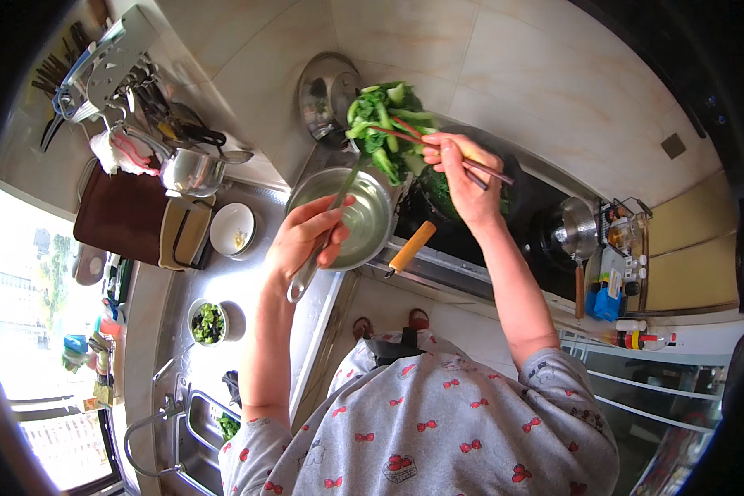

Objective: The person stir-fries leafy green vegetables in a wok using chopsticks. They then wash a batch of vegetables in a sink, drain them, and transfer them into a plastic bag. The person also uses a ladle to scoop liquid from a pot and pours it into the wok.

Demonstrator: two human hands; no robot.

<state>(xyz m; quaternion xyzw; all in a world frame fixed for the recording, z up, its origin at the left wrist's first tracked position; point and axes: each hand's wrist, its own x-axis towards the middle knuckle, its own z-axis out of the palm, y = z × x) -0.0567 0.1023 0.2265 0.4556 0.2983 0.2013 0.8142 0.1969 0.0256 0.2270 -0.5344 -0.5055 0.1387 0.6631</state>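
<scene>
My left hand (307, 235) grips the long metal handle (310, 270) of a ladle or skimmer; its head is hidden under a heap of wilted leafy greens (381, 124). Between the fingers of my right hand (471, 180) is a pair of dark wooden chopsticks (493, 172), their reddish tips against the greens. The heap is held up near the tiled wall. Below my left hand stands a round metal basin (369, 214) with clear liquid in it. More greens (437, 186) lie in a dark pan on the stove, partly covered by my right hand; a wooden handle (414, 247) sticks out towards me.
A metal lid (328, 99) leans against the wall behind the basin. A second pan (578, 229) sits on the right of the stove, near bottles. On the left counter are a bowl with minced bits (232, 229), a bowl of chopped greens (208, 323) and a sink (198, 459).
</scene>
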